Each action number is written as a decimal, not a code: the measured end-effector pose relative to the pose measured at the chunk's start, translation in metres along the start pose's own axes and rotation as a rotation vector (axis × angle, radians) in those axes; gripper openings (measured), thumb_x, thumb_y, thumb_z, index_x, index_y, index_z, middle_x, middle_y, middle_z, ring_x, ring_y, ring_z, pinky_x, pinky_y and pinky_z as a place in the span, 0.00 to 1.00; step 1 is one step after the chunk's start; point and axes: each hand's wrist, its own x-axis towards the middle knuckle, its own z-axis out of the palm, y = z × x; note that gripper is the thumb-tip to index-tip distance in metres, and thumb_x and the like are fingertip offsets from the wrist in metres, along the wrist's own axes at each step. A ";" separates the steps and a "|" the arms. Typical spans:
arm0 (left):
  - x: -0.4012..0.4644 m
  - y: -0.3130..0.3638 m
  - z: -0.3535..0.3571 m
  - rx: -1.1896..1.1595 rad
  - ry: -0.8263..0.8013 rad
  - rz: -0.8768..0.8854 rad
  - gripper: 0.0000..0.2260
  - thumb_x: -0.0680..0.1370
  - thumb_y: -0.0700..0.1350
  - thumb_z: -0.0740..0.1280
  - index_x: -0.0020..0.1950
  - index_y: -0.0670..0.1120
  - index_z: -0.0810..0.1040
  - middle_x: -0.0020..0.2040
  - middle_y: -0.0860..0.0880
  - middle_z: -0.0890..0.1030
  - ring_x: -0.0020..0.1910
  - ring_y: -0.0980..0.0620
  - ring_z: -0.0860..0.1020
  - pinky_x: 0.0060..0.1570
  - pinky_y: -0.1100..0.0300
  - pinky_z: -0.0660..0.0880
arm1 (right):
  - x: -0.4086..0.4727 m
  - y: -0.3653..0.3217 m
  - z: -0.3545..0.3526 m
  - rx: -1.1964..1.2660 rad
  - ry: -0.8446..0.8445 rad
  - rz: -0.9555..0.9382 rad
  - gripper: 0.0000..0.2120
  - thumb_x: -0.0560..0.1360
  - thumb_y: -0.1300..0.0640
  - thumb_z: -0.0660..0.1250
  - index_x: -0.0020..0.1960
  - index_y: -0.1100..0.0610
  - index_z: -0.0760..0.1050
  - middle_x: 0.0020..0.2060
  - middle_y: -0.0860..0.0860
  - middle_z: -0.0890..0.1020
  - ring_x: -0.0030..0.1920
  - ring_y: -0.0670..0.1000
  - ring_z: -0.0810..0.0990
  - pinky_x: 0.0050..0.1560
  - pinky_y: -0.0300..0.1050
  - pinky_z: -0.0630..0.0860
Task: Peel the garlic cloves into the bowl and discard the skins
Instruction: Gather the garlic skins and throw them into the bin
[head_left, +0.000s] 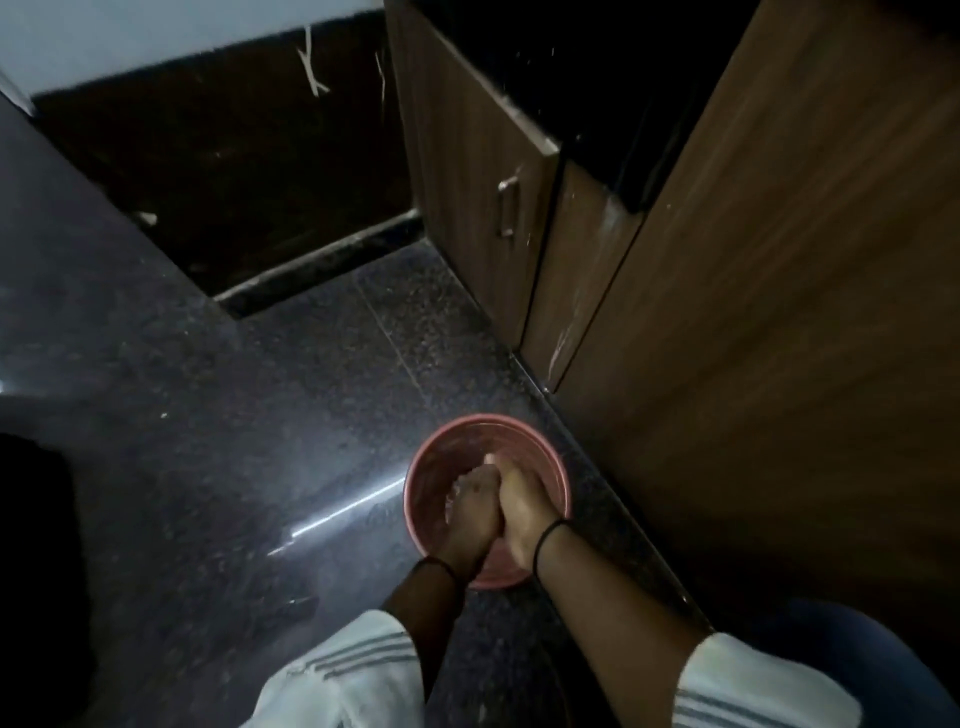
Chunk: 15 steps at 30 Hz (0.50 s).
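A round pink bowl (550, 467) stands on the dark granite floor near a wooden cabinet. Both my hands reach down into it and press side by side. My left hand (470, 512) has its fingers curled inward, with pale bits showing near the fingertips. My right hand (522, 506) is closed against the left, and a pale garlic clove (489, 458) shows just past its fingertips. The blur and dim light hide which hand grips the clove. The bowl's contents lie mostly hidden under my hands.
A wooden cabinet (483, 171) with a metal handle (506, 208) stands behind the bowl, and a tall wooden panel (779, 312) rises at the right. A dark recessed area (223, 171) with a raised edge lies at the back left. Polished granite floor (234, 441) spreads to the left.
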 end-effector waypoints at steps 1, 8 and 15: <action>0.015 -0.007 -0.002 -0.016 0.049 0.002 0.15 0.86 0.43 0.55 0.68 0.40 0.74 0.68 0.41 0.76 0.63 0.48 0.76 0.58 0.59 0.74 | -0.001 0.000 0.000 -0.011 0.062 -0.060 0.14 0.80 0.54 0.62 0.57 0.60 0.82 0.53 0.55 0.84 0.56 0.57 0.81 0.61 0.47 0.77; 0.040 0.004 -0.010 0.111 0.170 0.086 0.11 0.72 0.46 0.73 0.31 0.43 0.81 0.31 0.44 0.83 0.35 0.44 0.83 0.41 0.48 0.80 | 0.006 0.004 -0.026 -0.227 0.293 -0.056 0.08 0.75 0.61 0.68 0.40 0.54 0.82 0.41 0.52 0.86 0.44 0.52 0.82 0.43 0.41 0.75; 0.014 0.028 0.015 -0.235 0.087 0.187 0.12 0.84 0.46 0.61 0.58 0.46 0.82 0.53 0.49 0.85 0.51 0.55 0.82 0.52 0.61 0.78 | 0.007 0.001 -0.027 -0.003 -0.137 0.108 0.21 0.86 0.54 0.53 0.76 0.62 0.65 0.73 0.60 0.70 0.73 0.60 0.69 0.74 0.55 0.66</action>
